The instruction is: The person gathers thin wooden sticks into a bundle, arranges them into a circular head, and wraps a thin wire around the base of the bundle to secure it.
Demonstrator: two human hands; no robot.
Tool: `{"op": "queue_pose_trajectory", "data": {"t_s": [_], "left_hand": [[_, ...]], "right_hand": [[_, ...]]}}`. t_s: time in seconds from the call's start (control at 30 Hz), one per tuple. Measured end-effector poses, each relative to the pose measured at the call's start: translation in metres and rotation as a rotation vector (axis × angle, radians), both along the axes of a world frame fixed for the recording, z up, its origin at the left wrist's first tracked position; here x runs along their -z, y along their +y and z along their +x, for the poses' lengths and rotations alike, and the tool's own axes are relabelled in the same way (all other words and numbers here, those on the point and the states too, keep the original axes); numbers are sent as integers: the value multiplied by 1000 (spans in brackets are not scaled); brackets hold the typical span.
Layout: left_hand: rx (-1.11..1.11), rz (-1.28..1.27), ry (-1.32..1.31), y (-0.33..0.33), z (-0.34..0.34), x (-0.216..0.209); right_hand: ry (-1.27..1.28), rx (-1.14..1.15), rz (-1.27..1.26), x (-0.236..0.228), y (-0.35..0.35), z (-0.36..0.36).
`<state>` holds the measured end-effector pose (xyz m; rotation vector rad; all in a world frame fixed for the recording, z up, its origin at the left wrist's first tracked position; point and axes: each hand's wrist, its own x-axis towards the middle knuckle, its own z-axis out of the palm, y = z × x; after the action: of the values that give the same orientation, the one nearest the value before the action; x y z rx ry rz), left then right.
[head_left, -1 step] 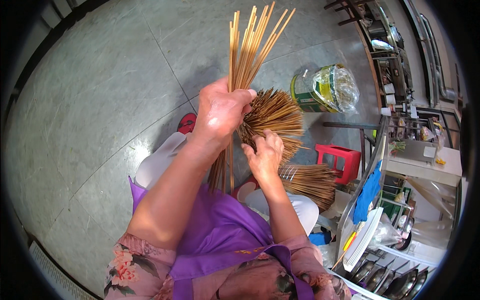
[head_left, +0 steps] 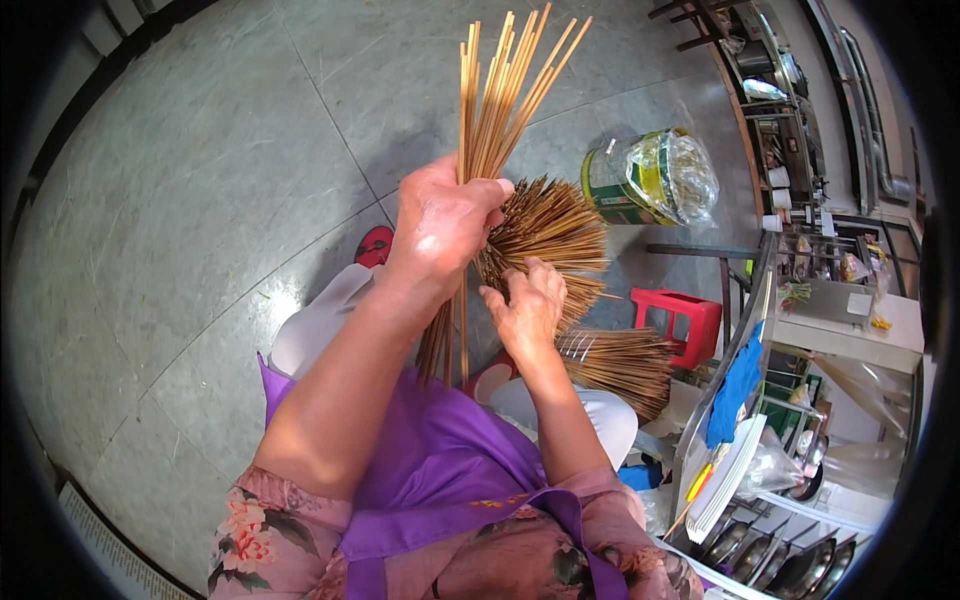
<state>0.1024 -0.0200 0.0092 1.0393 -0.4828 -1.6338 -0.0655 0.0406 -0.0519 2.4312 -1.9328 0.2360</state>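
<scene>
My left hand (head_left: 440, 215) is closed round a bunch of thin wooden sticks (head_left: 500, 90). Their pale ends fan out above the fist, and darker lower ends hang below it. Just right of that fist is a large dense bundle of brown sticks (head_left: 560, 235), ends facing up and outward. My right hand (head_left: 530, 305) lies on the near side of this bundle, thumb apart from the bent fingers, whose tips are partly lost among the sticks. By my right knee lies a second stick bundle (head_left: 620, 365), with pale bands round it.
A green and yellow tub (head_left: 630, 180) covered in clear plastic stands beyond the large bundle. To the right are a red plastic stool (head_left: 680, 325), a table edge with a blue cloth (head_left: 735, 385), and shelves of kitchenware. Grey tiled floor (head_left: 200, 200) stretches out on the left.
</scene>
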Motion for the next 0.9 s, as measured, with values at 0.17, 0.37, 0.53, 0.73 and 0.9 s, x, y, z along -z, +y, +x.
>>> {"op": "queue_pose_trajectory", "data": {"t_s": [0.17,0.37,0.53,0.73,0.9], "left_hand": [[1,12,-23,1,0,1],[28,37,29,1,-1,-3],[49,51,31,1,-1,-4],[57,68,12,1,-1,-5],[62,66,3,1,-1,-4]], "right_hand": [[-97,60,133,17,-3,-5],[-450,198,255,21,-5,-26],[-371,170,260,22,-8,-28],[-228,16,77,18,-13,-16],[-356,121,185,30,-11,-30]]}}
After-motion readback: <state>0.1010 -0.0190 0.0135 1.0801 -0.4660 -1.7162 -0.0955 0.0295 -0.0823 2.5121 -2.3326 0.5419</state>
